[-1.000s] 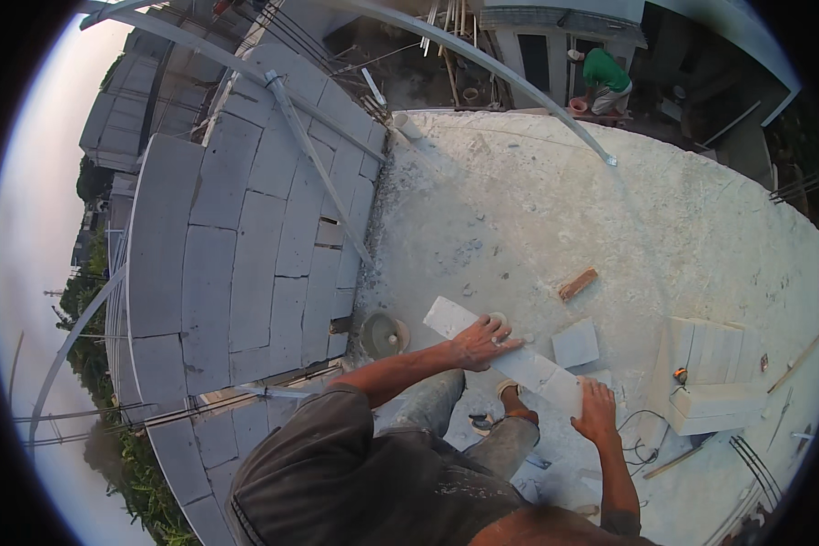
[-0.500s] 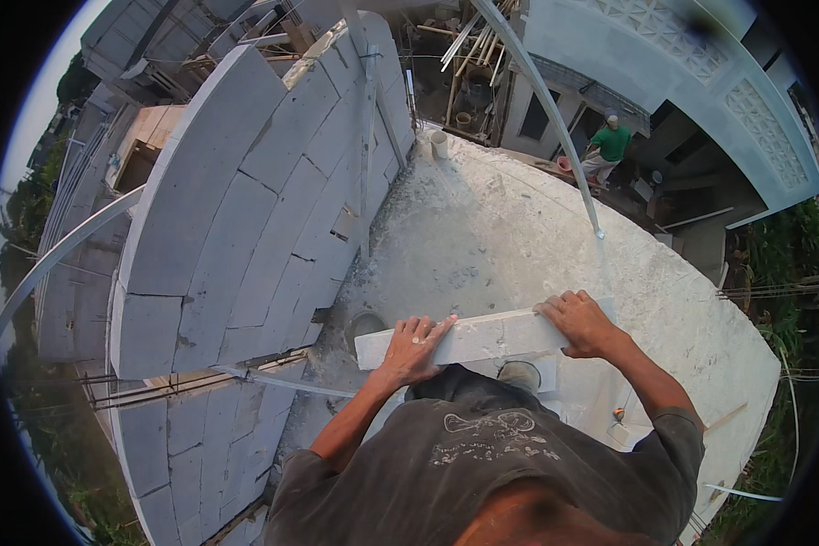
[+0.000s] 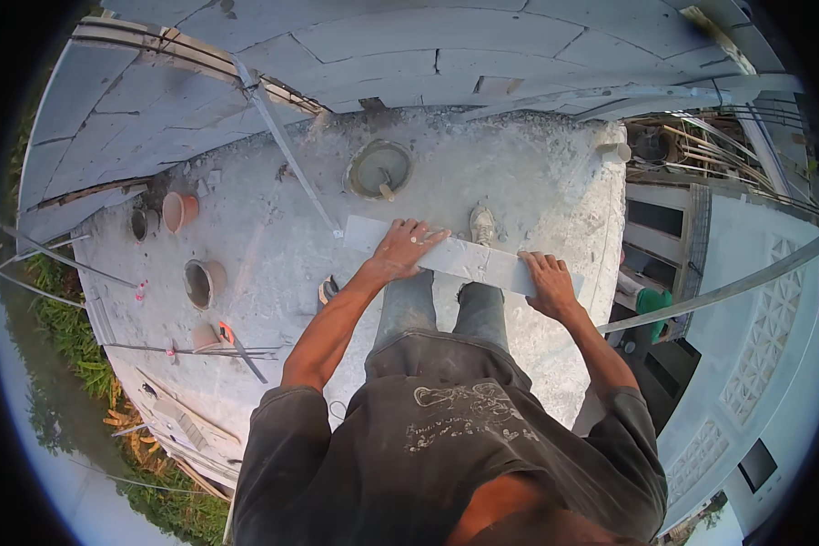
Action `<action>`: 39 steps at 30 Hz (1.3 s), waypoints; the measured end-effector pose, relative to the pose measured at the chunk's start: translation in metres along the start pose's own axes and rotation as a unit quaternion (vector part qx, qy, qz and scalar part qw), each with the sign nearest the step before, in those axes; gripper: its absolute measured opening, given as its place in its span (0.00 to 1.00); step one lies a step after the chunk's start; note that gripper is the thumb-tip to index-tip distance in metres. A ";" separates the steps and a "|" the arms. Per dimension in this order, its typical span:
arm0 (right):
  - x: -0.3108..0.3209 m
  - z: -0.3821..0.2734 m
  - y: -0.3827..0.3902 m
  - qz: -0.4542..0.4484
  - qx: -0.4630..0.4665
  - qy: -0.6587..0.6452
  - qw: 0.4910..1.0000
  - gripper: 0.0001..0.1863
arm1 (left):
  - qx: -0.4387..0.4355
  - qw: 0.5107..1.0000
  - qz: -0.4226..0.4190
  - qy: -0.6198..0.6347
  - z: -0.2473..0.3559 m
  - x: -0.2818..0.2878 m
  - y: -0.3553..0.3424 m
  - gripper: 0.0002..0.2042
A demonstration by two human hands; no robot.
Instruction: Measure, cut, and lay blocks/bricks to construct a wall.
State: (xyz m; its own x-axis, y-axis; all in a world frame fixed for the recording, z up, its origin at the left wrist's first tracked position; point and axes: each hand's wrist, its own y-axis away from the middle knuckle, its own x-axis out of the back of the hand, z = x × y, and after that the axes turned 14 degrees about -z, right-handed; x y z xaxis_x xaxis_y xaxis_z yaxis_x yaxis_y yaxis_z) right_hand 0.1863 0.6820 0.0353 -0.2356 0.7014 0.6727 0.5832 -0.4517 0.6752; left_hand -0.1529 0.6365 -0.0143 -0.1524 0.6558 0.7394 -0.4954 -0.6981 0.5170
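Note:
A long, pale grey strip of lightweight concrete block (image 3: 482, 262) spans the space in front of my thighs, held in both hands. My left hand (image 3: 402, 250) grips it toward its left end, fingers over the top edge. My right hand (image 3: 550, 286) is closed round it near the right end. The strip slopes slightly down to the right. Beyond it, a round tub of wet grey mortar (image 3: 359, 173) stands on the floor, with a tool handle (image 3: 387, 192) sticking out. My shoe (image 3: 482, 225) shows just past the strip.
A block wall (image 3: 382, 45) curves across the far side, with a slanting metal prop (image 3: 287, 150). Buckets (image 3: 180, 211) and an orange-handled saw (image 3: 241, 353) lie left. The slab's edge (image 3: 621, 196) drops off right, where a person in green (image 3: 652, 309) is below.
My view has swung right, so the wall now lies ahead and the mortar tub, buckets and saw show. Both hands have kept hold of the block strip.

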 end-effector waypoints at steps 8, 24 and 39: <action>-0.078 0.054 -0.081 0.032 -0.072 -0.075 0.994 0.42 | -0.032 0.995 0.011 -0.097 -0.056 -0.074 -0.132 0.30; -0.223 0.262 -0.315 0.079 -0.176 -0.059 0.979 0.46 | 0.002 0.978 -0.002 -0.211 -0.152 -0.195 -0.444 0.25; -0.202 0.076 -0.350 -0.034 -0.121 -0.350 0.928 0.34 | 0.226 0.935 0.001 0.274 -0.122 -0.232 -0.213 0.42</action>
State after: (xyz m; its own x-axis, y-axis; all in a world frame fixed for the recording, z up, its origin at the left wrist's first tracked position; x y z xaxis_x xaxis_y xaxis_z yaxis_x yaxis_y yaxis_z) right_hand 0.0883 0.7402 -0.3598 0.3468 0.8812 0.3213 0.3747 -0.4442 0.8138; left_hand -0.1162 0.6679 -0.3487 -0.6304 0.6158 0.4727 -0.1007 -0.6687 0.7367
